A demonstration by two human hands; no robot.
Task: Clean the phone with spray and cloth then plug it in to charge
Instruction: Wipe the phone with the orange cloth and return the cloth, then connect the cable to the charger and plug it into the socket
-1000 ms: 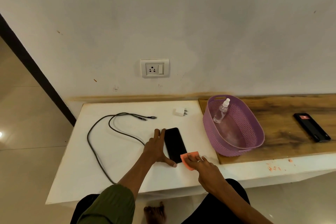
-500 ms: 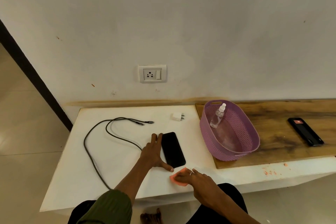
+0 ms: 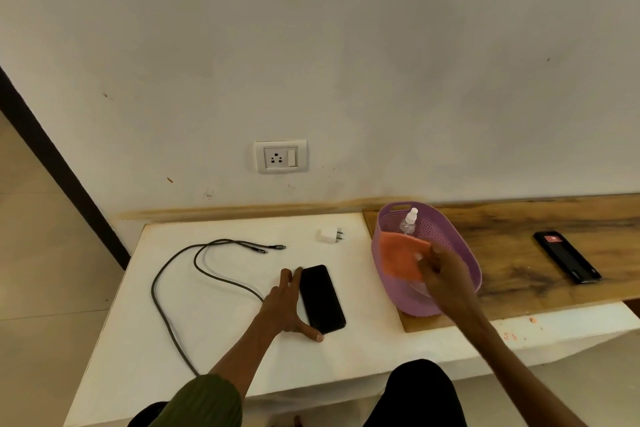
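Lifted off the white counter (image 3: 221,329) since half a second ago, the orange cloth (image 3: 400,255) now hangs over the purple basket (image 3: 460,246), pinched in my right hand (image 3: 441,270) with fingers closed on its edge. I read that as wiping finished and the cloth going back beside the spray bottle (image 3: 409,220) standing in the basket. My left hand (image 3: 285,305) stays flat, fingers spread, thumb by the lower corner, steadying the dark phone (image 3: 322,298) face up on the counter. Charging remains: the cable (image 3: 180,263) lies loose to the left, the white adapter (image 3: 329,235) sits unplugged below the wall socket (image 3: 280,157). A second phone (image 3: 568,257) rests on the wooden board (image 3: 519,274)
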